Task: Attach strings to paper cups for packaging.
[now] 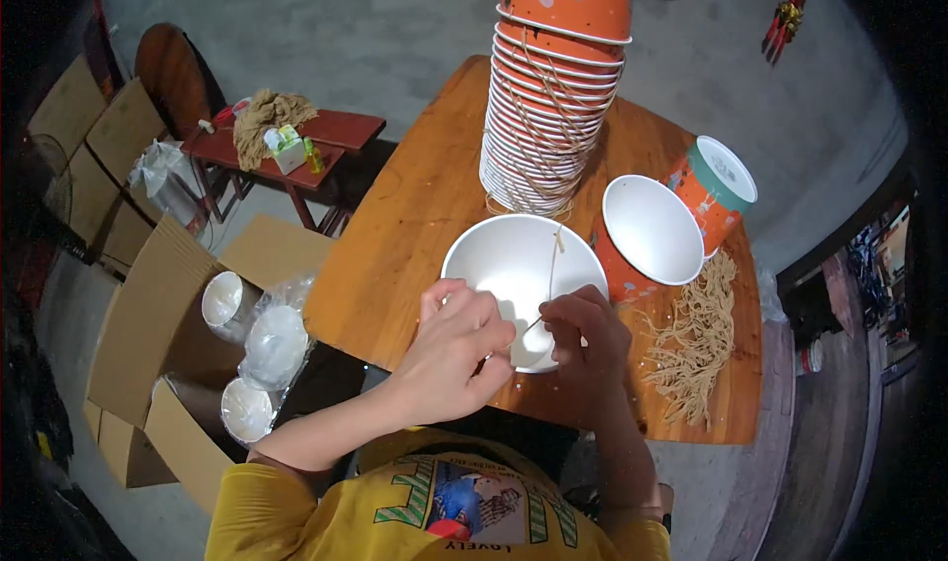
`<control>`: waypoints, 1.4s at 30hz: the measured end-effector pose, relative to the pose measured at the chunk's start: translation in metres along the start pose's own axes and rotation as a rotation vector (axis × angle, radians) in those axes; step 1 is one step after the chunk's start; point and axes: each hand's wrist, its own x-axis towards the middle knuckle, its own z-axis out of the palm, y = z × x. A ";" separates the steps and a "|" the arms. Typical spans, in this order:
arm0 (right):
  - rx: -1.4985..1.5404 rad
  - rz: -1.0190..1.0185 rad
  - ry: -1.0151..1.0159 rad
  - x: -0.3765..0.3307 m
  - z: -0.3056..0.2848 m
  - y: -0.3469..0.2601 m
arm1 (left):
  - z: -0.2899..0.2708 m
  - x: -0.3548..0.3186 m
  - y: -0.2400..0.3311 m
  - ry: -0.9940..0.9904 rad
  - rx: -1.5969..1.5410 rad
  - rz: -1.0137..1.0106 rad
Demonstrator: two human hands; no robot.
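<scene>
While both hands are working at the near rim of the white bowl (521, 282), these lines are telling how things are standing.

Left hand (456, 344): its grip is closing together over the near rim of the bowl, fingertips pinching toward the string; what lies inside the curled fingers is hidden.
Right hand (585, 332): its grip is clamping on the thin string (554, 265), which is running up over the bowl.
Bowl: it is sitting on the wooden worktop (415, 215), at the near edge, just in front of the tall stack.
Doing it well: judging from the pinch, keeping the string taut and the rim steady is mattering most; a slack line is likely slipping.
Counts: one tall stack of orange paper bowls (553, 97); two loose bowls (654, 230) beside it, right; one heap of cut strings (694, 339); three sleeves of bowls in the cardboard box (148, 324).
</scene>
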 end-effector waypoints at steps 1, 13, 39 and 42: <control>0.010 -0.001 0.012 0.000 0.001 -0.001 | 0.000 -0.001 0.000 -0.003 0.000 -0.002; 0.127 0.273 -0.030 0.008 -0.003 -0.014 | 0.012 -0.022 -0.021 0.070 0.096 0.321; 0.416 0.519 0.189 -0.018 0.001 0.070 | -0.039 0.002 -0.278 0.266 -1.134 -0.882; 0.173 0.406 0.328 -0.005 -0.024 0.036 | -0.059 0.007 -0.268 0.373 -0.721 -0.822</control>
